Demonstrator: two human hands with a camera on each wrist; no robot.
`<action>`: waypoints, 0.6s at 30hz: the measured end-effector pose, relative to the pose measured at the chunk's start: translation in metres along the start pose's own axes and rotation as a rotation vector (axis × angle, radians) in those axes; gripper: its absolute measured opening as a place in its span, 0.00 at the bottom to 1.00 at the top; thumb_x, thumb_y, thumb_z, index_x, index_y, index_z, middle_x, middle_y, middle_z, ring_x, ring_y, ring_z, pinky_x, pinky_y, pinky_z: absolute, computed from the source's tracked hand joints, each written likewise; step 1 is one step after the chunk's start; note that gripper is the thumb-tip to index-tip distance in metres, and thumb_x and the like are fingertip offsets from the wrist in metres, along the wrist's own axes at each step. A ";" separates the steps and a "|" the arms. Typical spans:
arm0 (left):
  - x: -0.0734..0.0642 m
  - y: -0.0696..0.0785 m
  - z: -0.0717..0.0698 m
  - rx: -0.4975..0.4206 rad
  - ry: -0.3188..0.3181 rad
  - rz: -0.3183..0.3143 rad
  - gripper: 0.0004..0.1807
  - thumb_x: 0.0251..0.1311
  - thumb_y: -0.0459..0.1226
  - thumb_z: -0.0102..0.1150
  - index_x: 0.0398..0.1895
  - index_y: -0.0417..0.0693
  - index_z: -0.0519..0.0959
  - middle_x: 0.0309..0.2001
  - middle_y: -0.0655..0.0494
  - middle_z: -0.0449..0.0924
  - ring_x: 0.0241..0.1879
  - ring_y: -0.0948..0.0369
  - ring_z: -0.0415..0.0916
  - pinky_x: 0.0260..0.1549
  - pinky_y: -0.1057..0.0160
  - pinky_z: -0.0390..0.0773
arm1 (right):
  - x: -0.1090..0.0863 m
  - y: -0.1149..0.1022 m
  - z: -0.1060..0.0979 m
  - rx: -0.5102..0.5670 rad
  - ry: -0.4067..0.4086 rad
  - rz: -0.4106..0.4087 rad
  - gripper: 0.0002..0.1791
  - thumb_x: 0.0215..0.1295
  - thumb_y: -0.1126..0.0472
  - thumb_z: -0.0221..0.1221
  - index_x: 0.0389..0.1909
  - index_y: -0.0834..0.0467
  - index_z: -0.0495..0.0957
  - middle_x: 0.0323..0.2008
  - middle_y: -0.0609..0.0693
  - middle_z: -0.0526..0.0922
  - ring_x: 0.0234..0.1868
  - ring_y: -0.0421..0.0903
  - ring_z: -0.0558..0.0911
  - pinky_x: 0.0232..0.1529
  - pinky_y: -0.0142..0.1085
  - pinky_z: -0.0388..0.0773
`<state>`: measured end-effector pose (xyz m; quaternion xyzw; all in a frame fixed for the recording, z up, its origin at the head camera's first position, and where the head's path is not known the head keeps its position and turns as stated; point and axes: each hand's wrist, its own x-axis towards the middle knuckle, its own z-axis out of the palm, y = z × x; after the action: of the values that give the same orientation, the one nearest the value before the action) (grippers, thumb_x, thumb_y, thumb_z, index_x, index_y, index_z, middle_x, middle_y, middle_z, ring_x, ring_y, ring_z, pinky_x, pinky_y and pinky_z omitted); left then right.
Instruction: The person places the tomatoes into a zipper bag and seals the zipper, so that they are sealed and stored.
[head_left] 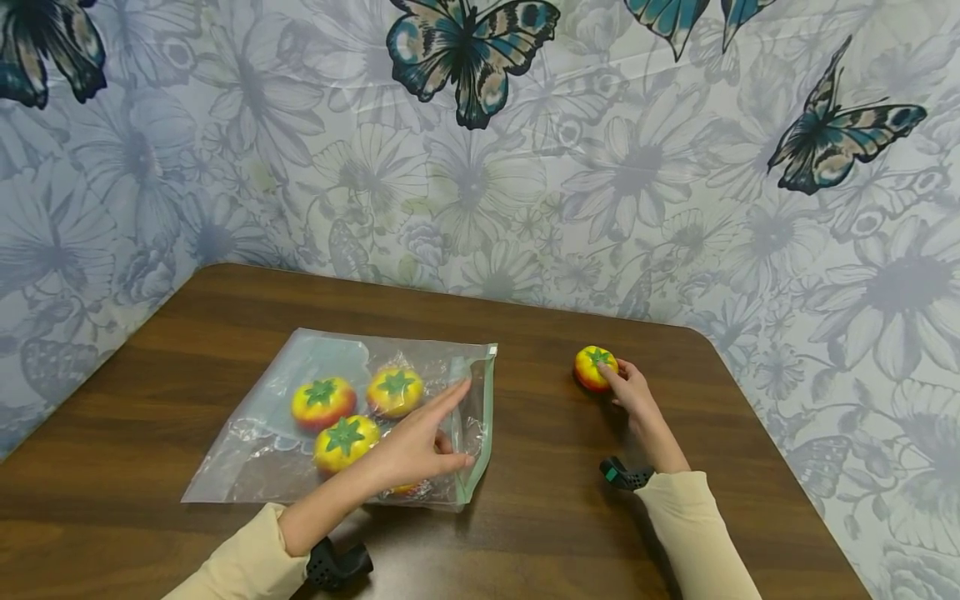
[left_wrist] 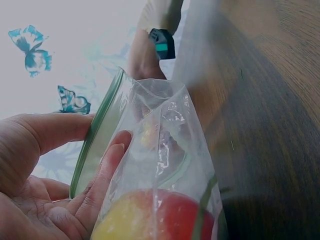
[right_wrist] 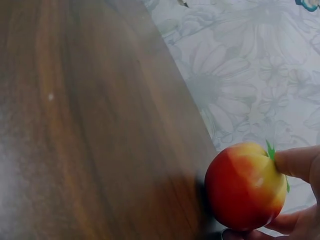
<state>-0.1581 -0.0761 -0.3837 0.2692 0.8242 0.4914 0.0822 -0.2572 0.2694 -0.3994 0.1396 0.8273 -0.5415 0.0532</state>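
A yellow-and-red toy tomato [head_left: 596, 367] with a green star-shaped leaf top is on the table at the right. My right hand [head_left: 633, 392] grips it, thumb by the leaf top and fingers round its lower side in the right wrist view. To the left lies a clear zip bag [head_left: 255, 450] with several similar toy tomatoes [head_left: 322, 404] inside. Over its mouth stretches my left hand [head_left: 420, 437], fingers mostly straight and thumb spread. The left wrist view has the thumb against the green zip strip [left_wrist: 97, 135] and fingers along the clear film.
The brown wooden table [head_left: 547, 517] has its back edge against a wall cloth [head_left: 480, 208] printed with flowers and butterflies. A black band [head_left: 626, 475] is on my right wrist, another black band [head_left: 337, 567] on my left.
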 end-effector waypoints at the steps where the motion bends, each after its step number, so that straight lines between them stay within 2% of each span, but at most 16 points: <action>1: 0.000 0.000 0.000 -0.001 -0.001 0.001 0.51 0.50 0.32 0.69 0.73 0.43 0.48 0.72 0.43 0.45 0.24 0.64 0.73 0.22 0.64 0.77 | 0.000 0.001 0.000 -0.004 -0.002 0.004 0.40 0.70 0.47 0.48 0.70 0.69 0.45 0.67 0.67 0.51 0.63 0.59 0.57 0.53 0.45 0.66; 7: 0.000 0.001 0.000 0.004 0.000 -0.007 0.51 0.49 0.32 0.69 0.73 0.43 0.48 0.72 0.44 0.45 0.25 0.64 0.73 0.22 0.64 0.77 | -0.003 0.003 0.001 -0.016 -0.013 0.012 0.41 0.69 0.47 0.49 0.70 0.69 0.44 0.67 0.67 0.51 0.64 0.59 0.57 0.57 0.49 0.63; 18: 0.001 0.002 0.001 0.007 0.003 -0.019 0.51 0.49 0.33 0.70 0.73 0.44 0.48 0.72 0.45 0.46 0.25 0.64 0.73 0.22 0.64 0.77 | -0.009 0.005 0.007 -0.003 0.011 -0.048 0.38 0.69 0.53 0.52 0.70 0.68 0.47 0.64 0.66 0.57 0.59 0.56 0.62 0.50 0.43 0.66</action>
<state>-0.1577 -0.0745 -0.3823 0.2611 0.8285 0.4880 0.0848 -0.2479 0.2633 -0.4048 0.1225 0.8317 -0.5404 0.0356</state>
